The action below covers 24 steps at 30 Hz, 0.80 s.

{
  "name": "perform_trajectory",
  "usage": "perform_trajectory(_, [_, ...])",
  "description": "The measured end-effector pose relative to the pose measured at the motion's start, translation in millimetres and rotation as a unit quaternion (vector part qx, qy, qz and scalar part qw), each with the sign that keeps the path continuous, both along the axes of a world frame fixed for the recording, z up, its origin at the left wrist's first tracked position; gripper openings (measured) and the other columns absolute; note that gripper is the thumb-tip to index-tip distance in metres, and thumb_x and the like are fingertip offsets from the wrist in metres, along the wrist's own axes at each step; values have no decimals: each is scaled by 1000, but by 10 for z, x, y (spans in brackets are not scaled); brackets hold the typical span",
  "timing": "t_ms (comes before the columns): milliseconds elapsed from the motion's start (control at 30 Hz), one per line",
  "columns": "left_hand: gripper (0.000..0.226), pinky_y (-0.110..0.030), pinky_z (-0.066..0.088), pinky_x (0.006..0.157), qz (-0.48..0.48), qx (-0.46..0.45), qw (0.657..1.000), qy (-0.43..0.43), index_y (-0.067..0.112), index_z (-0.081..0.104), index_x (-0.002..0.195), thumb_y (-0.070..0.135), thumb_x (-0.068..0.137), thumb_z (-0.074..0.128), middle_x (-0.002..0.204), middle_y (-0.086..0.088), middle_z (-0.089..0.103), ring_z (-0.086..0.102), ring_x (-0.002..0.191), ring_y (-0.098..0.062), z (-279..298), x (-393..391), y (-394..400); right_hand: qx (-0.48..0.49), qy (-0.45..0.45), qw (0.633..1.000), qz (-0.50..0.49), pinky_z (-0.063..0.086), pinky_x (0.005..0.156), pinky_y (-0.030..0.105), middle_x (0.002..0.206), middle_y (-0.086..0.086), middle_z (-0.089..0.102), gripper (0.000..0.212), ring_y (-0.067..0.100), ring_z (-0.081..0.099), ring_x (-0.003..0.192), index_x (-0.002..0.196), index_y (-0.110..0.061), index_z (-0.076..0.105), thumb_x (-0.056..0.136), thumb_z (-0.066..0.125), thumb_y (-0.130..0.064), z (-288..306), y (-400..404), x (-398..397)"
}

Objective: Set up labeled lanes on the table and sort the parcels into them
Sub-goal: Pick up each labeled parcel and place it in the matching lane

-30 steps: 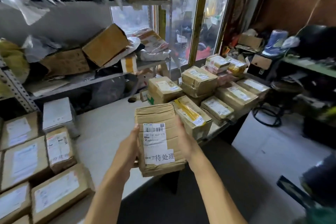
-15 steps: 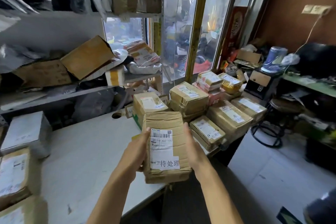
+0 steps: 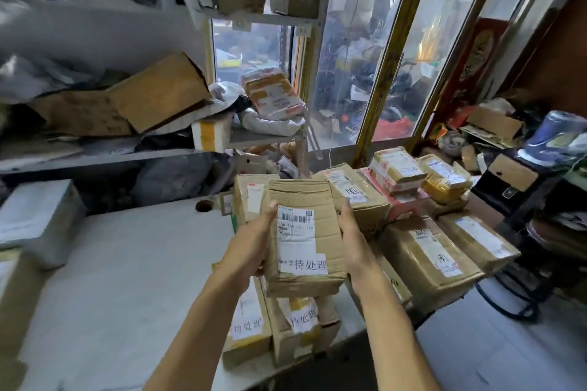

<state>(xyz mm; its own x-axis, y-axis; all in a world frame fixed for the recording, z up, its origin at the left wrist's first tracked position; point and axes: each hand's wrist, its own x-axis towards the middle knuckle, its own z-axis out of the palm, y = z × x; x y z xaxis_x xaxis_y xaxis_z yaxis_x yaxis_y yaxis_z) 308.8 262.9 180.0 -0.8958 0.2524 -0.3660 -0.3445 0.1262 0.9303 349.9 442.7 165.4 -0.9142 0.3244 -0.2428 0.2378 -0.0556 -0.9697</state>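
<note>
The white surface [image 3: 120, 263] carries taped parcels, two marked 待处理 [image 3: 273, 324] lying right below your hands. You hold a crumpled brown parcel [image 3: 301, 238] above them, left hand [image 3: 251, 247] and right hand [image 3: 355, 247] with fingers clamped on its long sides. It looks light and slightly soft, with slick tape, so grip the long edges.

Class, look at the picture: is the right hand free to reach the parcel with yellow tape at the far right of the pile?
Probably not as things stand: the right hand and left hand both grip the held parcel. Nothing visibly blocks the yellow-taped parcel, atop the pile.
</note>
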Motion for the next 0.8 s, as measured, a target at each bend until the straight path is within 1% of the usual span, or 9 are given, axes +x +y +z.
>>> perform_trajectory(133, [44,-29,52,65,57,12,998,15,34,70,94,68,96,43,69,17,74,73,68,-7,158,-294,74,7,26,998,56,51,107,50,129,-8,72,75,19,67,121,132,-45,67,86,30,-91,189,92,-499])
perform_trajectory(267, [52,-31,57,73,117,13,993,21,27,72,112,68,96,45,93,8,76,72,79,-10,334,-699,139,24,47,994,91,56,101,44,124,-5,74,76,19,70,116,133,-37,66,90,28,-87,326,117,-1088])
perform_trajectory(367, [61,-43,57,92,139,-15,990,22,30,73,115,78,88,47,105,5,77,72,94,-19,427,-1002,170,26,48,990,127,52,101,36,128,-7,72,74,15,66,119,133,-36,67,92,28,-83,392,136,-1495])
perform_trajectory(467, [87,-45,57,89,155,-45,987,9,34,71,121,95,63,45,117,2,73,69,104,-26,321,-1392,175,20,56,990,127,46,113,45,135,-5,68,79,16,61,128,136,-33,65,87,34,-87,312,142,-1910])
perform_trajectory(533, [87,-38,56,82,152,-59,987,2,33,70,121,95,67,42,119,2,72,68,105,-25,100,-1600,201,32,43,989,139,44,115,47,136,6,66,91,20,60,127,138,-24,63,81,42,-92,172,151,-2121])
perform_trajectory(633, [91,-43,50,101,143,-96,985,26,48,53,139,99,67,34,137,6,63,62,120,-23,-360,-1755,291,38,-22,985,170,43,108,36,142,5,59,66,25,56,129,143,-19,55,103,36,-67,-26,100,-2156])
perform_trajectory(667, [86,-45,47,106,139,-107,983,48,59,42,142,101,67,30,142,8,59,59,125,-23,-621,-1871,324,49,-33,982,180,38,113,39,148,0,53,67,26,50,137,149,-24,48,101,35,-71,-168,134,-2205])
perform_trajectory(733, [78,-52,45,109,140,-107,982,67,76,23,139,103,66,24,148,6,56,57,130,-26,-1053,-2079,340,37,-33,983,179,31,122,46,161,-10,39,97,23,40,147,156,-36,38,80,42,-95,-800,287,-2660])
perform_trajectory(800, [76,-53,45,108,138,-117,982,61,80,17,137,104,65,21,148,3,55,57,129,-28,-1068,-2158,325,34,-32,978,203,27,124,53,167,-8,32,121,23,33,152,160,-41,28,60,41,-108,-1391,497,-3168])
